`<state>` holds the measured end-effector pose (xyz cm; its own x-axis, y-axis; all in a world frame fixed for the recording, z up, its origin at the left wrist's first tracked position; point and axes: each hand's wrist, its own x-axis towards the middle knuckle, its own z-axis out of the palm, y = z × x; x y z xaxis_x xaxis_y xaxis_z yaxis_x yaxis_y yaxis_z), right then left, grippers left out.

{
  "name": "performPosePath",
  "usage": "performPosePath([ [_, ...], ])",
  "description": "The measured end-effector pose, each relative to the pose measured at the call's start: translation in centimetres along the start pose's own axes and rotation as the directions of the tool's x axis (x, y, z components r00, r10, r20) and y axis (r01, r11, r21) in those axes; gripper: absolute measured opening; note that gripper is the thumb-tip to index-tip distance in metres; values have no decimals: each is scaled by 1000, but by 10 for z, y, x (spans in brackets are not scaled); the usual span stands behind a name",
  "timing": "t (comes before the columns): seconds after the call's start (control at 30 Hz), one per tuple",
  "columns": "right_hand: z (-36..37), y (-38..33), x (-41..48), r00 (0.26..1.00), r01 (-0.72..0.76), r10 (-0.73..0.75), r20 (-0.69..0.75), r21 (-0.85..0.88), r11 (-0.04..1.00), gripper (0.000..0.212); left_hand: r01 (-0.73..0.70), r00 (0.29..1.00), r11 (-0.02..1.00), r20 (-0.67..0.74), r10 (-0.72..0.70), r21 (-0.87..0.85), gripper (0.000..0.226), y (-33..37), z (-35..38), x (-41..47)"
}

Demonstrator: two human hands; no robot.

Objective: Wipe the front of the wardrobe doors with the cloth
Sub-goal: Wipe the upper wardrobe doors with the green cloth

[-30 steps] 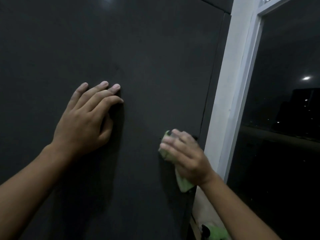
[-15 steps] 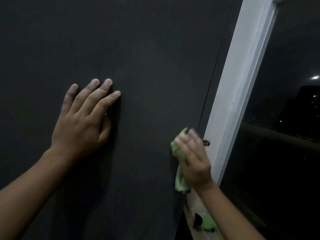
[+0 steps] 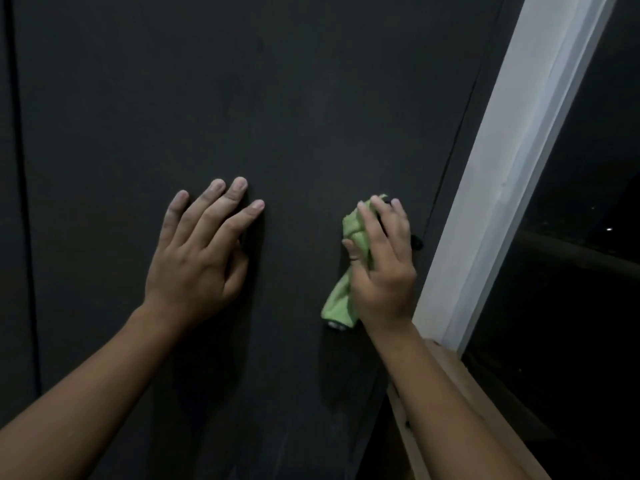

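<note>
Nearest, two bare forearms reach in from the bottom edge, and at the near right a wooden ledge (image 3: 446, 372) runs under the right one. Further in, the left hand (image 3: 197, 268) lies flat on the wardrobe door (image 3: 277, 98), fingers straight and slightly spread. It holds nothing and reads as a brace. To its right and apart from it, the right hand (image 3: 384, 271) presses the cloth (image 3: 341, 303) against the same door, close to the door's right edge. The cloth is green and bunched. The fingers lie over its upper part, the thumb hooks into a fold on its left side, and a loose tail hangs below the heel of the hand. A small pale thing sits on the door just under that tail; what it is cannot be told. A small dark fitting (image 3: 417, 242), perhaps a lock, shows just right of the fingers.

The step in hand looks to be the wiping itself, on the right-hand strip of this door. The next move, I judge, calls for steady pressure and a stroke onto fresh panel, clear of the fitting so the cloth does not snag. The dim light hides which parts are already clean.

The wardrobe is the only container in view. Its door appears closed, with a seam (image 3: 24, 202) at the far left, so its contents are hidden. Farthest right stand a white window frame (image 3: 512, 168) and dark glass (image 3: 588, 289).
</note>
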<state>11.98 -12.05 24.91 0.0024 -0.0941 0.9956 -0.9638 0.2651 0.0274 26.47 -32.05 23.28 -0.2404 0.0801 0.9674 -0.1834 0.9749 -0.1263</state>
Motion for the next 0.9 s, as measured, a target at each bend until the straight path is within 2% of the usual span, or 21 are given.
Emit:
performPosePath([
  [0.07,11,-13,-9,999,38,-38,-12,13,999,39,15,1000,999,8,-14,-35,56,1,0,-5],
  [0.1,14,-18,-22,997,69,-70,39,38,997,43,21,1000,999,15,-21,-50,56,2,-1,-10],
  [0.17,16,-28,-59,964,123,-142,225,93,988,54,39,999,996,30,-37,-82,55,3,-1,-24],
  [0.27,14,-34,-125,870,189,-214,445,101,977,62,96,990,987,112,-82,-133,57,9,-2,-54],
  [0.37,8,-37,-183,813,166,-184,552,83,983,72,192,966,970,201,-160,-152,54,25,-5,-92],
  [0.47,-2,-36,-215,766,114,-161,622,115,987,77,336,924,924,253,-286,-184,41,55,-9,-132],
  [0.53,-6,-38,-221,784,46,-125,608,144,988,71,464,870,853,305,-388,-237,34,81,-11,-156],
  [0.6,-8,-45,-222,845,-78,-34,534,186,979,65,577,800,762,390,-456,-294,32,106,-10,-177],
  [0.7,-12,-60,-226,900,-335,229,369,252,908,59,708,695,608,510,-507,-360,35,135,-4,-190],
  [0.8,-11,-69,-217,880,-458,380,285,298,838,41,777,628,450,494,-601,-441,41,149,0,-177],
  [0.9,5,-87,-200,829,-559,500,251,316,767,39,792,591,422,382,-710,-441,49,145,0,-159],
])
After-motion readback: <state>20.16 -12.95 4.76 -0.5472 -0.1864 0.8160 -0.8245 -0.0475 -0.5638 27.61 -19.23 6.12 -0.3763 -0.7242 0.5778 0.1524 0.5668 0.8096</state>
